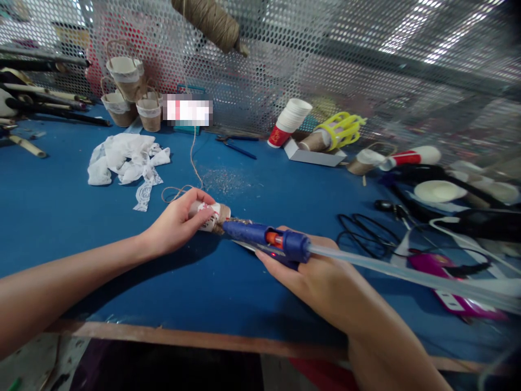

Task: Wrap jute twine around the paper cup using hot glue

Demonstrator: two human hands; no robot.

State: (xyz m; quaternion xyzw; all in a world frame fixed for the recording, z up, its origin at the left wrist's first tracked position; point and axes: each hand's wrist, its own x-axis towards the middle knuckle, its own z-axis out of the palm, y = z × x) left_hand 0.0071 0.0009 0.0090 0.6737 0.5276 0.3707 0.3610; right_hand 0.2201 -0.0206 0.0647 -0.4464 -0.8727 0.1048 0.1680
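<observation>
Cup [217, 215]: small, white with red print; brown twine wraps its right end; it lies tilted on its side, partly hidden by fingers.
Glue gun [248, 232]: blue, with an orange part inside and a small red light; a long clear glue stick [366, 262] runs out of its back.
Tabletop [163, 296]: blue, with a brown front edge; white lace [126, 155] lies toward the far left corner, handled baskets [129, 76] stand at the far edge, pliers [240, 146] lie near its middle; cables [358, 233] crowd the right edge.
Mesh [345, 70]: a perforated metal screen behind the far edge; a twine spool [211, 24] hangs before it.
Left hand [177, 220]: thumb and fingers clamped round the cup, midway between the tabletop's front and far edges.
Right hand [315, 271]: closed round the glue gun; the nozzle meets the cup's twine-wrapped end, or nearly; contact cannot be told.
</observation>
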